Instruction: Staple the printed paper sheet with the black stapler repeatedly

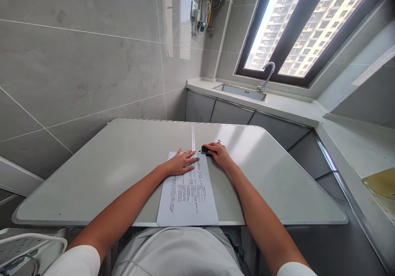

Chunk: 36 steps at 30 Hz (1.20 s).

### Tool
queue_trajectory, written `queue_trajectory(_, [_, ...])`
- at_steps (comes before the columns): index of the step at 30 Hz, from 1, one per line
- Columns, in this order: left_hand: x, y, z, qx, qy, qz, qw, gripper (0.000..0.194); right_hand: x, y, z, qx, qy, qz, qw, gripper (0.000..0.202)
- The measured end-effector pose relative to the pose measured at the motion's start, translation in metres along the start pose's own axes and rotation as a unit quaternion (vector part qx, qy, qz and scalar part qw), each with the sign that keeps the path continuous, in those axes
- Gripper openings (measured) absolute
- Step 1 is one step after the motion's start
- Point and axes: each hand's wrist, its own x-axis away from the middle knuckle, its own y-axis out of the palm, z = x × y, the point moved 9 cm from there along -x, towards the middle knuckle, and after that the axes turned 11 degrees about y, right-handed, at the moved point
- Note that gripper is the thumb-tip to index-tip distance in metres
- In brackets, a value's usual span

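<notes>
A printed sheet of paper (pixel 185 202) lies on the pale table, its near edge at the table's front edge. My left hand (pixel 180 163) rests flat across the upper part of the sheet, fingers spread and pointing right. At the sheet's far right corner, my right hand (pixel 217 150) is closed around a small black stapler (pixel 204 149). The stapler's front end points left over the corner of the paper. My fingers cover much of its body. Whether there is more than one sheet, I cannot tell.
The table (pixel 92 177) has a seam (pixel 193 136) running away from me. A tiny dark thing (pixel 219 140) lies just beyond my right hand. Behind are a counter with a sink (pixel 242 91) and faucet (pixel 269 75). A white basket (pixel 31 243) stands at lower left.
</notes>
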Motion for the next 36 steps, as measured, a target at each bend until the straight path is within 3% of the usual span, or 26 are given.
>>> queue_trajectory(36, [-0.0007,-0.0021,0.0002,0.0,-0.001,0.014,1.0,0.055,-0.002,0.0003,-0.0002,-0.016,-0.007,0.007,1.0,0.041])
